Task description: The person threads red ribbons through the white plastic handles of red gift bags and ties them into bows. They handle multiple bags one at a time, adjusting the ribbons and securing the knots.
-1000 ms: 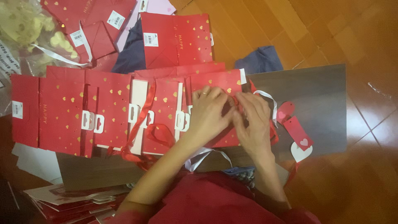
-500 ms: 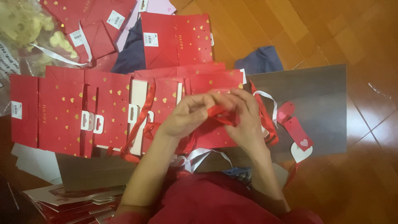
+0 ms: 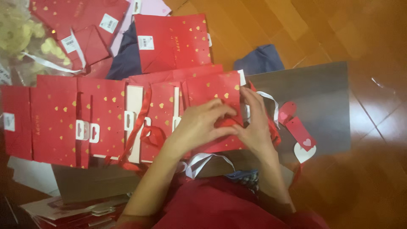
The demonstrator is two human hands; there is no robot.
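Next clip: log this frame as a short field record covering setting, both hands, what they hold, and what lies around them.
setting: wooden floor with a grey board laid on it
left hand: left hand pinching a red ribbon over a red gift bag
right hand: right hand meeting the left at the same ribbon
grip: fingers of both hands closed on the ribbon
beside hands: flattened red bags with gold hearts, red heart tag
farther off: another red bag, dark blue bag

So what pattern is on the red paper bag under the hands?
Small gold hearts on the red paper bag, head view.
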